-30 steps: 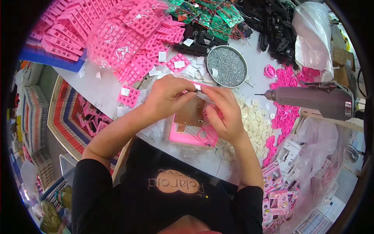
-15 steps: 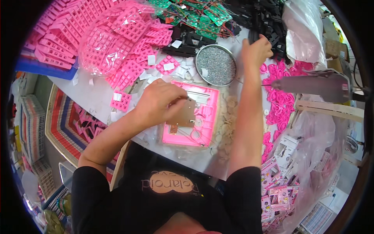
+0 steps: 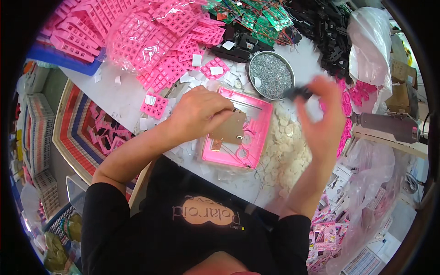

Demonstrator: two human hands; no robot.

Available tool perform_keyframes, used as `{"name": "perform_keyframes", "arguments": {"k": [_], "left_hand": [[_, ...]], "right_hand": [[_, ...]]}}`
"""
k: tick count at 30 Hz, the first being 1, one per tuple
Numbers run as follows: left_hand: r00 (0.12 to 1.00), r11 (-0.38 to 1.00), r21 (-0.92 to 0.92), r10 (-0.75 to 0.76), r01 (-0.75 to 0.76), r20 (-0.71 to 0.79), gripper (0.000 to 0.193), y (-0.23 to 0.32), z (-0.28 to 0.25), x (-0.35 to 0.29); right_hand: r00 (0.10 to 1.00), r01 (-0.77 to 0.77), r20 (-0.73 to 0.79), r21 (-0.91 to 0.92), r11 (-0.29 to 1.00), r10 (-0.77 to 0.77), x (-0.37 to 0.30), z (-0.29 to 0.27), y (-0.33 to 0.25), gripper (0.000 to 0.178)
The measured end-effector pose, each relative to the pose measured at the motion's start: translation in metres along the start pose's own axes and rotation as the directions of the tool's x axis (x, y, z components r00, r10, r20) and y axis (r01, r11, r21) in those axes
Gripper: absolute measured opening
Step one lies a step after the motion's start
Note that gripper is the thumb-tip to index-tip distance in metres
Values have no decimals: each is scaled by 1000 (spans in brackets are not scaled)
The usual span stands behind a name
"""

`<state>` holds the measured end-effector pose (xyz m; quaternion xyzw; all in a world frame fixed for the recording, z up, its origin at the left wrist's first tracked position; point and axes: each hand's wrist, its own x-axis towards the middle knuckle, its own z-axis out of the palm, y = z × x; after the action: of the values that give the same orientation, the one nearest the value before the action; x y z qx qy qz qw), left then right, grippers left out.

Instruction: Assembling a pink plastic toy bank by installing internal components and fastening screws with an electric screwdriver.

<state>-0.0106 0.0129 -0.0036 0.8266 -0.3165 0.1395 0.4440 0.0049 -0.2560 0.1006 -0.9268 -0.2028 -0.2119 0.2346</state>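
Note:
A square pink plastic case (image 3: 260,142) lies open on the table before me, with a white-silver part, thin wires and a ring-shaped detail inside. Over its left half, my left hand (image 3: 201,112) pinches the upper edge of a brown circuit board (image 3: 228,128), which sits tilted above the case. My right hand (image 3: 323,121), smeared by motion, holds a small black plastic part (image 3: 298,93) between thumb and fingers. That hand is just right of a round metal tin (image 3: 271,75) full of small silvery screws.
Pink button pads (image 3: 153,75), partly bagged, pile up at the back left. Green circuit boards (image 3: 266,27) and black plastic parts (image 3: 337,46) lie at the back. Whitish discs (image 3: 286,142) spread right of the case. An electric screwdriver (image 3: 387,127) hangs at the right.
My right hand has come back from the black pile toward me, now carrying a black part. My left hand stays at the circuit board. The whole view has shifted slightly.

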Motion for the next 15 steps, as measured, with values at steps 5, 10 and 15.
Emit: {"name": "perform_keyframes", "arguments": {"k": [5, 10, 15], "left_hand": [[999, 997, 60, -52, 52, -6, 12, -1, -9, 2], [999, 998, 61, -34, 35, -12, 16, -3, -11, -3], [1000, 999, 47, 28, -28, 7, 12, -3, -11, 3]], "right_hand": [[826, 81, 540, 173, 982, -163, -26, 13, -72, 55], [949, 179, 195, 313, 933, -247, -39, 46, -53, 56], [953, 113, 244, 259, 959, -178, -42, 61, -49, 64]]}}
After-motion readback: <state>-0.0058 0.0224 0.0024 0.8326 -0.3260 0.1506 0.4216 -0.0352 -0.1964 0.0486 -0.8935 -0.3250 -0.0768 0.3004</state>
